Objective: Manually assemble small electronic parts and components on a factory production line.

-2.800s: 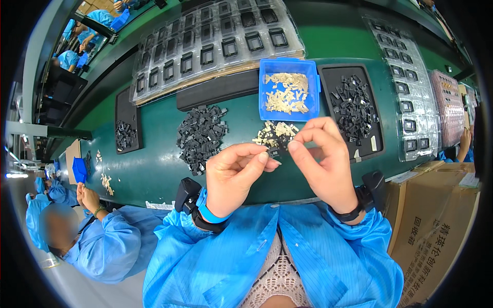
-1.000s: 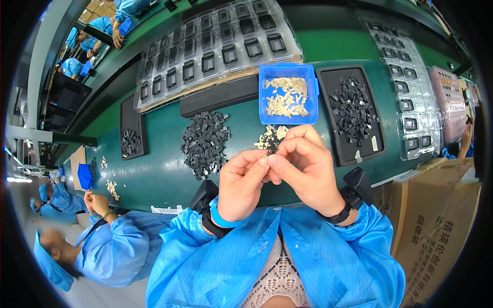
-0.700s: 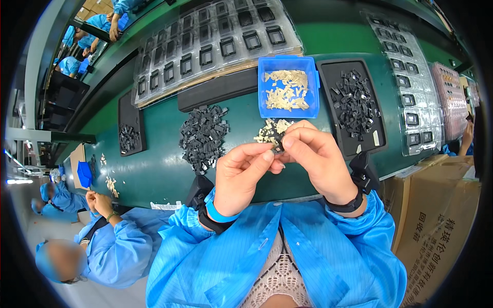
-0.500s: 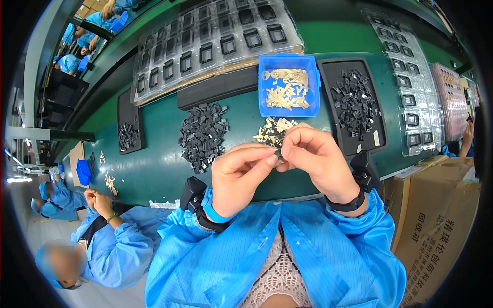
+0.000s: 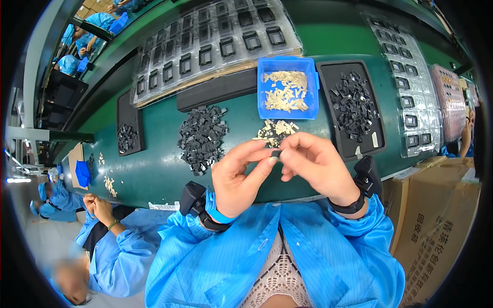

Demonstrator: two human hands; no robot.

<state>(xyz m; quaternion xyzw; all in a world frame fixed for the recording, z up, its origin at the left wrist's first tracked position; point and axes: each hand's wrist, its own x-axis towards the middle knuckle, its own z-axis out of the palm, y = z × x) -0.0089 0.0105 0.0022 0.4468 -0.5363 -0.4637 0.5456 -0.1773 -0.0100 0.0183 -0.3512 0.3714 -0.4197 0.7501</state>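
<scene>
Between the thumb and forefinger of my left hand (image 5: 237, 177) is a small black plastic part (image 5: 276, 153). My right hand (image 5: 321, 167) is closed in a pinch right beside it, its fingertips at the part's edge; what they hold, if anything, is hidden. Just beyond my fingers lies a small mixed pile of cream and black pieces (image 5: 277, 128). Behind that pile stands a blue bin (image 5: 262, 105) with flat cream pieces inside. A heap of black plastic parts (image 5: 202, 137) sits on the green bench to the left.
Right of the bin, a black tray (image 5: 367, 145) holds more black parts; a smaller black tray (image 5: 137, 108) stands far left. Clear blister trays (image 5: 218, 38) with black frames rest at the back. A co-worker's hands (image 5: 100, 208) are at left. A cardboard box (image 5: 426, 215) stands at right.
My fingertips have drawn slightly apart, and the black part now shows between them. The right hand has shifted a little down. The co-worker at left has leaned lower.
</scene>
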